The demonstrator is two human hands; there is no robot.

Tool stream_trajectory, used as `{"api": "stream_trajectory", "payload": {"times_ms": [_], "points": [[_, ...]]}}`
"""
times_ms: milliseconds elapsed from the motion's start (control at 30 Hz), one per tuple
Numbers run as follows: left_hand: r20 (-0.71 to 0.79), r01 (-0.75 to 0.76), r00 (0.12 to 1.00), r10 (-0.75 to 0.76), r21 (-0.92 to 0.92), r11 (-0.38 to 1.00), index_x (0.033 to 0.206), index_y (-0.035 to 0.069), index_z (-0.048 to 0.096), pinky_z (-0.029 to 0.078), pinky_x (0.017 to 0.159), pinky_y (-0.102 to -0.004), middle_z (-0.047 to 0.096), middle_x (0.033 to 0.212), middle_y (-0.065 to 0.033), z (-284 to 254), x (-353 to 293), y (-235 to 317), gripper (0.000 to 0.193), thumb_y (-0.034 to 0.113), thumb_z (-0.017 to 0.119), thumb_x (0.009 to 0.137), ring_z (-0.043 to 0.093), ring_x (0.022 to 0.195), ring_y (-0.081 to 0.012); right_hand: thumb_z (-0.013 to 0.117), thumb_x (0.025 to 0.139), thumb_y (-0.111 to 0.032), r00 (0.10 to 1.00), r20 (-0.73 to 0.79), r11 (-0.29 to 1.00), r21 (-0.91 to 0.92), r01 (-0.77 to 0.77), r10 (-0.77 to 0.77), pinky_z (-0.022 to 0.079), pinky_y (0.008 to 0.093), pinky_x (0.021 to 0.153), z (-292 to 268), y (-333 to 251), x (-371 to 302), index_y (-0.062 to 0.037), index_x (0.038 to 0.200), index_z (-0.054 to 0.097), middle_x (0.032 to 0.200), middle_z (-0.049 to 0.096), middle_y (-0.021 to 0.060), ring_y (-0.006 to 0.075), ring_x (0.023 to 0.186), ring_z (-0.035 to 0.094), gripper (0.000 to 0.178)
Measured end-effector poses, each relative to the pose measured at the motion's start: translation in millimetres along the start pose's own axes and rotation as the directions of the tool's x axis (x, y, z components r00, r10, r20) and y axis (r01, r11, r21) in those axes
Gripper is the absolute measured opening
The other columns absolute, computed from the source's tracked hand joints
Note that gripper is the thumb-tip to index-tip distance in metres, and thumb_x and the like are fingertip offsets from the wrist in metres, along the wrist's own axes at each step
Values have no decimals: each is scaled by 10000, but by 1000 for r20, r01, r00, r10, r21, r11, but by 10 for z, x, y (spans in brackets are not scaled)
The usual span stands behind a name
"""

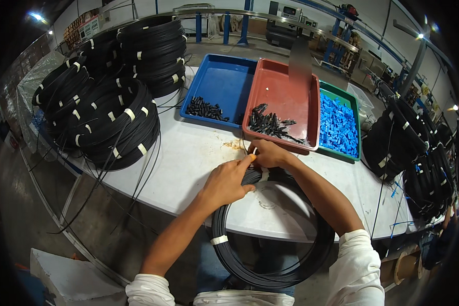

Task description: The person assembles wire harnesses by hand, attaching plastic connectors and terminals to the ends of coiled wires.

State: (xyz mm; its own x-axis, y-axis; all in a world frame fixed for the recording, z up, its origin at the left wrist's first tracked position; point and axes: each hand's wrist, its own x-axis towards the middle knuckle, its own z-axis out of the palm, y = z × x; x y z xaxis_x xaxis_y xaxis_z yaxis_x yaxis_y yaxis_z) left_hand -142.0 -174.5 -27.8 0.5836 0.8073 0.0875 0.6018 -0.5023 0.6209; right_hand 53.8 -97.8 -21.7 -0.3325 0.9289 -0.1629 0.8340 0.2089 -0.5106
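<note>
A coil of thin black cable [220,255], bound with white tape, rests on the table's front edge and hangs over it. My left hand [225,181] lies over the coil's far side, its fingers closed and pointing toward the right hand. Just beyond, my right hand [268,154] is bent in a pinch, its fingertips meeting the left ones. A small pale bit shows between the fingertips, but what they grip is mostly hidden. Right behind the hands stands a red tray [285,76] with a heap of black slender pieces [270,123].
A blue tray [224,76] holds small black pieces; a green tray [360,120] holds small blue pieces [336,125]. Taped black cable coils [112,120] are stacked on the left, their loose ends trailing off the table [188,153]. More coils [392,137] stand on the right.
</note>
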Motion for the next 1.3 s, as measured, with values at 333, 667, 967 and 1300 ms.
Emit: {"api": "stream_trajectory", "payload": {"times_ms": [333,667,967,1300], "points": [[-207,111,964,-168,-260,959,1229,46,351,513,917,-423,749,1022,-178,73,-92,-166,765,246,864,698,692,1010,-398,568,906,-53,943,226,917,371,149,-244,428,266,512,-241,-391,7,24,1174,610,716,634,76,106,560,544,282],[-148,35,985,-87,-322,946,1111,54,413,509,926,-378,738,1049,-207,104,1,-256,612,218,844,709,713,986,-335,560,1011,-114,905,-244,608,676,417,-349,365,204,504,-1001,-563,-197,-11,1184,609,789,616,23,51,630,503,207],[8,26,1000,-24,-325,945,1143,30,486,514,902,-403,719,1051,-239,24,34,-311,537,269,799,778,697,991,-359,614,891,-12,634,-598,790,4,613,-490,528,385,805,-608,-750,248,9,1020,672,922,698,189,335,896,685,143],[179,-126,976,124,-2,992,1277,79,514,467,955,-441,653,1140,-225,-335,106,-243,565,471,681,906,614,1112,-380,704,817,-158,809,-244,844,-114,524,-535,537,450,732,72,-105,172,-103,1182,638,926,711,114,346,880,682,375]]}}
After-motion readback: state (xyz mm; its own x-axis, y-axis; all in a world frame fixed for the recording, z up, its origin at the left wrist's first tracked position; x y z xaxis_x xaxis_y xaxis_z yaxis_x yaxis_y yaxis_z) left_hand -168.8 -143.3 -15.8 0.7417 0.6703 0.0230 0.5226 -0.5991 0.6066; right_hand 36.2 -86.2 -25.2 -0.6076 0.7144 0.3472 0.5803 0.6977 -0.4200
